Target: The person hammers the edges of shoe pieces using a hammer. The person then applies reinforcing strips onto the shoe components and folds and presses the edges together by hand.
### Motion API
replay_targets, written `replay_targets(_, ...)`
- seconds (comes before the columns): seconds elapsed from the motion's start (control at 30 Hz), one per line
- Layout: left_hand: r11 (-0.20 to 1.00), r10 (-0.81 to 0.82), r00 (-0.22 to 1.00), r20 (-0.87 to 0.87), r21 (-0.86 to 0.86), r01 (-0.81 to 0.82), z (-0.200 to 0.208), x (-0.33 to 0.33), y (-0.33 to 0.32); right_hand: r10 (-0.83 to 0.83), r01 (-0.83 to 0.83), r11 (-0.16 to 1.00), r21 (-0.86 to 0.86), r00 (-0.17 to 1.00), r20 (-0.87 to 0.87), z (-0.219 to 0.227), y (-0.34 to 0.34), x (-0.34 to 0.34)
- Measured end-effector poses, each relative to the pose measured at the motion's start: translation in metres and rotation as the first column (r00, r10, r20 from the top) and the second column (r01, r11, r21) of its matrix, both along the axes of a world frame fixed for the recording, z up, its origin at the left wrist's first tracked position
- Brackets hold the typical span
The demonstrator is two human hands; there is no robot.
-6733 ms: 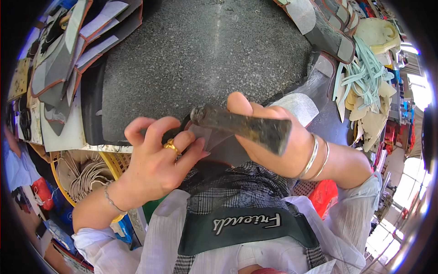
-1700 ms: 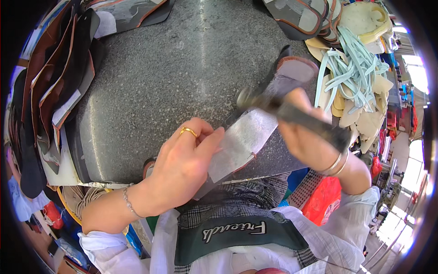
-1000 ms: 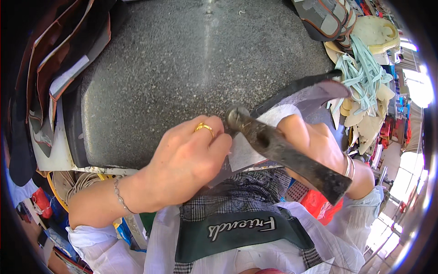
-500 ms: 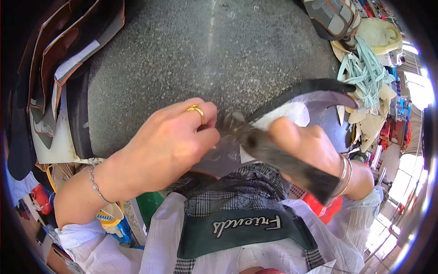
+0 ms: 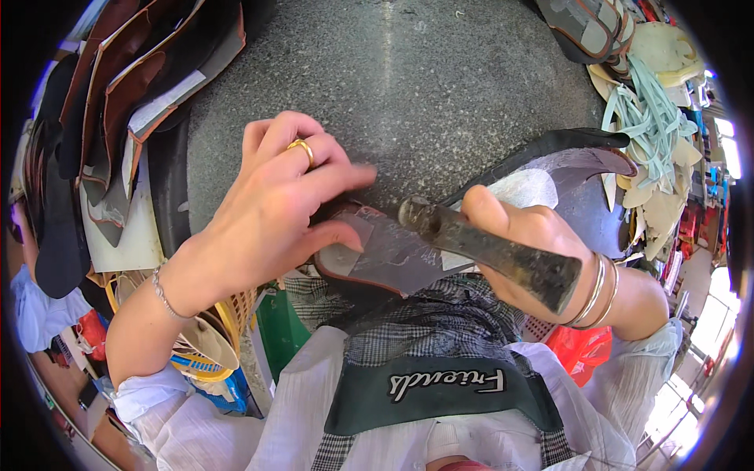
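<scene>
A dark leather shoe upper [image 5: 389, 263] lies across the near edge of the bench, its curved end reaching off to the right. Over its left end, my left hand [image 5: 287, 184] is open, thumb and fingers apart, with the thumb close to the leather's surface. My right hand [image 5: 534, 243] grips a hammer [image 5: 503, 255]. The worn metal head points its round face toward the left hand, just above the leather, and its broad flat end toward my wrist. Most of the handle is hidden in the fist. Whitish lining [image 5: 522, 188] shows on the upper behind that hand.
The grey speckled bench top [image 5: 338, 71] stretches away ahead. Stacked brown and black leather pieces [image 5: 133, 94] stand at the left. At the right are pale blue-green strips [image 5: 648, 118], beige scraps [image 5: 660, 196] and more cut pieces [image 5: 585, 31]. A yellow basket [image 5: 236, 322] sits below left.
My left hand has lifted and its fingers have spread from a pinch, uncovering the upper's left end. The hammer, blurred before, is now sharper and stays near the leather in my right hand.
</scene>
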State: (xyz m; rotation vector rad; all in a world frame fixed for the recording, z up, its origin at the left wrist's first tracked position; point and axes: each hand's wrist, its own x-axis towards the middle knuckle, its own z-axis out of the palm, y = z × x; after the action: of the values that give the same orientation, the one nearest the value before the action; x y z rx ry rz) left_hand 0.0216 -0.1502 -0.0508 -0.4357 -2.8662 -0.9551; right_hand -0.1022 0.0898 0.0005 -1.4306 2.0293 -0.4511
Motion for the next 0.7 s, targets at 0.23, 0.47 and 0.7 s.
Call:
replay_targets(0.23,0.989,-0.047,0.991,-0.121,-0.147,0.029,-0.004,0.006,-0.001,-0.025,0.03,0.998,-0.051,0.995,0.094,0.0,0.005,-0.008)
replay_targets(0.47,0.955,-0.045,0.964,-0.262,-0.293,-0.035,-0.008,0.017,0.004,0.061,-0.063,0.997,-0.041,0.997,-0.054,-0.007,-0.013,0.004)
replay_targets(0.7,0.913,-0.09,0.94,-0.33,-0.405,-0.055,-0.004,0.053,0.015,0.134,-0.139,0.979,-0.149,0.99,-0.045,-0.01,-0.038,0.016)
